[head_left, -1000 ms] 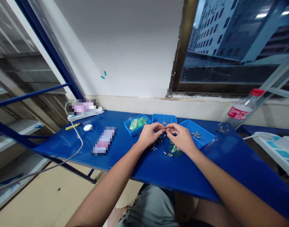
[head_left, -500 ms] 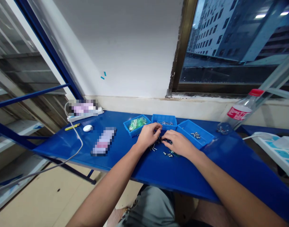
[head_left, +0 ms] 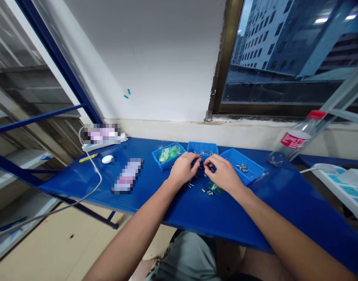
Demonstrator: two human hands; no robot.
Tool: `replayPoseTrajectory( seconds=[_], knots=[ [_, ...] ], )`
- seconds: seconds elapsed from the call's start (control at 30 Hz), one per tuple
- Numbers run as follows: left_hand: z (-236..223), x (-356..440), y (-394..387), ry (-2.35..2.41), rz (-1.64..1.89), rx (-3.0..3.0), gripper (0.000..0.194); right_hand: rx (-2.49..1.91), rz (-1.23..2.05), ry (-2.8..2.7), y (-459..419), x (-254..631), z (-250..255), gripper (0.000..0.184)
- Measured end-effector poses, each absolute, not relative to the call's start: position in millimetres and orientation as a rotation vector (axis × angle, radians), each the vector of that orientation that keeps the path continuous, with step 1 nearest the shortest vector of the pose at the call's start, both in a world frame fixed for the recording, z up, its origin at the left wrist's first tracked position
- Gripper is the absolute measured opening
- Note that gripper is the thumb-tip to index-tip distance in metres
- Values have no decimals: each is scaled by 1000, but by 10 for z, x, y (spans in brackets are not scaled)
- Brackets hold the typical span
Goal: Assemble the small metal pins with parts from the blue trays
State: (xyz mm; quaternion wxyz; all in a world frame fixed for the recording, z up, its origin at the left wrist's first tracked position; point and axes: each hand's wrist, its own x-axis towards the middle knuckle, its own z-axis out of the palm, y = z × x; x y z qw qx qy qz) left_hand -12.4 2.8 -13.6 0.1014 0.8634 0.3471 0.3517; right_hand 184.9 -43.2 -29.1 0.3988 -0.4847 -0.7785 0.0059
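Note:
My left hand is closed in a pinch above the blue table, and what its fingertips hold is too small to make out. Close beside it, fingertips nearly meeting, my right hand pinches too; its contents are hidden by the fingers. Under and between the hands lie small dark pieces, mostly covered. Thin metal pins rest by my left wrist. Short metal screws lie loose below my right hand, against a green piece that looks like a small bag or board.
Behind the hands stand three blue trays: one with green-and-clear packets, one with metal pins, one with screws. A bottle leans at right. A yellow cutter, white oval object and cable lie left.
My right hand has lifted slightly and turned toward my left fingertips, uncovering more of the green piece beneath it. My left hand stays almost in place.

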Motion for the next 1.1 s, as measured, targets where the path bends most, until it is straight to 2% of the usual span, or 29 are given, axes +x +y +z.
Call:
replayPoseTrajectory(
  seconds=[0.17,0.33,0.73,0.9,1.1],
  knots=[
    [-48,-107,-32,866,985,2441,30,-1201,40,-1756,-486,1833,-165,7],
    [-17,-102,-51,866,999,2279,26,-1140,60,-1750,-517,1834,-132,9],
    [-117,-121,19,995,1047,2204,27,-1010,-8,-1847,-463,1854,-187,24],
    [-98,-130,14,976,1010,2320,25,-1036,19,-1829,-502,1812,-163,18],
    [-55,-119,-21,879,941,2471,31,-1097,94,-1777,-489,1810,-184,15]
  ],
)
